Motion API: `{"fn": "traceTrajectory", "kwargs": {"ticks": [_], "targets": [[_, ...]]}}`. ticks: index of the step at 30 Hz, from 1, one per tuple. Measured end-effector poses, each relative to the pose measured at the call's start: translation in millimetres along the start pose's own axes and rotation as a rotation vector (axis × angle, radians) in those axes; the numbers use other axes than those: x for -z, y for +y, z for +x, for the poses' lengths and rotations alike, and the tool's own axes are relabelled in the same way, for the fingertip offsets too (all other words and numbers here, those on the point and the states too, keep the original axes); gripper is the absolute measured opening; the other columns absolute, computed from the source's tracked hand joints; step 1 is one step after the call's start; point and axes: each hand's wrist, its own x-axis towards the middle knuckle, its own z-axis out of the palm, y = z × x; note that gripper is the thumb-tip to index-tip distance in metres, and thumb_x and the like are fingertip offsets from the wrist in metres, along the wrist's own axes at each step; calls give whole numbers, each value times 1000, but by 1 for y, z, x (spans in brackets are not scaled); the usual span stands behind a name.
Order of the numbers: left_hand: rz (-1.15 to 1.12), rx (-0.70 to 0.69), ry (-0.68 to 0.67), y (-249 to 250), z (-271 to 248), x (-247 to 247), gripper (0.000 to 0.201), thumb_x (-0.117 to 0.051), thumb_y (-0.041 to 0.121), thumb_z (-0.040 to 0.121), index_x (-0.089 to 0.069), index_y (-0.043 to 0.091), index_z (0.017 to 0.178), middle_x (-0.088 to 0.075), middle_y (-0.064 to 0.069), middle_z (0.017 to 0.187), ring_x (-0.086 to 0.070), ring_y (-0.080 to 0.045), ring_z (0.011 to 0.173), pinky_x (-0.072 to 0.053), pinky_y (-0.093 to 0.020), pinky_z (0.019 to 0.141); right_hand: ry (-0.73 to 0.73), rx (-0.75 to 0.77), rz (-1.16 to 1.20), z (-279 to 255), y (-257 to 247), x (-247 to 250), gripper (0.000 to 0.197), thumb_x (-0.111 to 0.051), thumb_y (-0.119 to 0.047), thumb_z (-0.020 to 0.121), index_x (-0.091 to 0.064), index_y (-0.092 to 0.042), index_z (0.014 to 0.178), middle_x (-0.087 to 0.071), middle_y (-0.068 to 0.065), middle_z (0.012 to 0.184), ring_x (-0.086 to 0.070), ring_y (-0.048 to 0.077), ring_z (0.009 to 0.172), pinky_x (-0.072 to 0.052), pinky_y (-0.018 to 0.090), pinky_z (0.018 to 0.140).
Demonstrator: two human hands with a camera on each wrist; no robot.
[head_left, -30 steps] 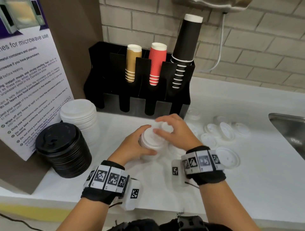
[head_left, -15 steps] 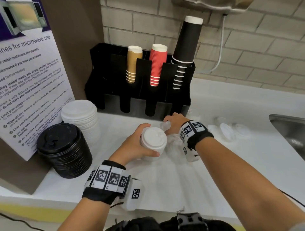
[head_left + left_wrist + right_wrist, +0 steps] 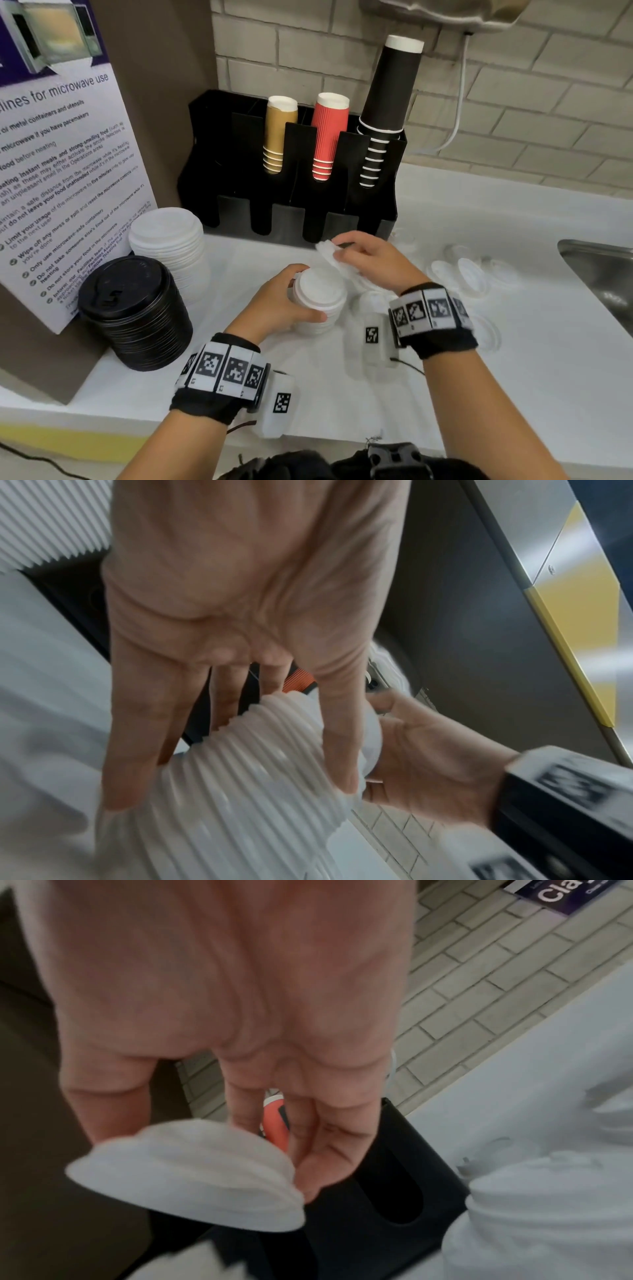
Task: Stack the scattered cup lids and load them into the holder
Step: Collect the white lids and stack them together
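Note:
My left hand (image 3: 284, 305) grips a short stack of small white lids (image 3: 318, 298) just above the white counter; the ribbed side of that stack (image 3: 246, 772) fills the left wrist view. My right hand (image 3: 363, 257) pinches a single white lid (image 3: 330, 258), tilted, just behind and above the stack; the same lid (image 3: 192, 1175) shows blurred in the right wrist view. The black cup holder (image 3: 291, 192) stands against the brick wall with tan, red and black cups in it. Several loose white lids (image 3: 469, 274) lie scattered to the right.
A tall stack of larger white lids (image 3: 168, 246) and a stack of black lids (image 3: 133, 308) stand at the left, beside a microwave notice board (image 3: 65, 164). A steel sink (image 3: 603, 274) is at the far right.
My right hand reached toward the holder's base, picked up a single lid and has drawn back with it above the stack. The left hand has kept holding the stack in place.

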Motion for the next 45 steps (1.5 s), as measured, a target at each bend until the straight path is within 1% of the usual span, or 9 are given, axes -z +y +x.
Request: {"fn": "traceTrajectory", "kwargs": {"ticks": [7,13,18,22,26,31,37,41,45], "targets": [[-1,-2,23,1,1,-2,74,-91,16,59,-55,33,121,-61,16,109,-61,-11,97,-49,-25,68,87,145,-92,-32,5,-30,34,-80,-38,74,-68,-31,105,-63,-8,107,-52,0,90,-36,1,74],[20,-4,42,3,0,-3,72,-91,16,59,-56,30,121,-61,12,110,-59,-11,101,-55,-31,78,84,166,-213,-36,3,-39,50,-82,-38,70,-66,-27,116,-56,-4,118,-47,11,111,-39,18,90],[22,3,30,4,-1,-2,77,-90,14,59,-54,29,125,-61,8,114,-59,-16,106,-56,-36,85,72,181,-204,-36,4,-40,52,-85,-34,68,-66,-26,116,-53,-6,116,-45,11,113,-35,18,93],[9,-17,3,5,-5,-2,96,-90,19,62,-38,41,139,-54,8,122,-56,-18,111,-55,-34,88,80,206,-159,-35,8,-35,45,-79,-38,74,-65,-29,116,-52,-9,114,-47,7,108,-37,16,89],[10,-47,0,5,-7,-3,99,-90,22,65,-32,46,142,-49,13,125,-48,-15,116,-45,-31,94,227,4,-235,-30,26,-7,31,-59,-35,93,-62,-23,121,-52,0,116,-54,19,110,-41,27,95],[20,-67,22,5,-6,-5,82,-85,25,73,-40,37,141,-47,14,125,-45,-14,120,-42,-31,99,-131,-335,-556,-31,47,1,69,-74,-37,80,-43,-32,141,-40,5,138,-41,27,129,-39,39,105],[40,-80,33,4,-4,-6,77,-86,23,72,-46,33,137,-51,13,128,-46,-12,118,-43,-27,95,-206,-326,-589,-28,49,-4,70,-76,-25,78,-42,-32,139,-43,5,128,-48,25,118,-39,28,87],[37,-75,36,3,-4,-6,76,-86,23,71,-46,35,135,-51,19,120,-48,-10,114,-42,-25,92,-165,-303,-584,-30,47,4,62,-70,-28,82,-41,-32,137,-45,6,129,-49,25,117,-40,30,89],[39,-86,51,1,-3,-7,77,-87,22,69,-48,33,134,-53,16,124,-49,-9,114,-41,-18,86,-53,-209,-293,-35,34,18,51,-66,-34,85,-44,-33,131,-51,4,123,-53,21,109,-43,30,87]]}}
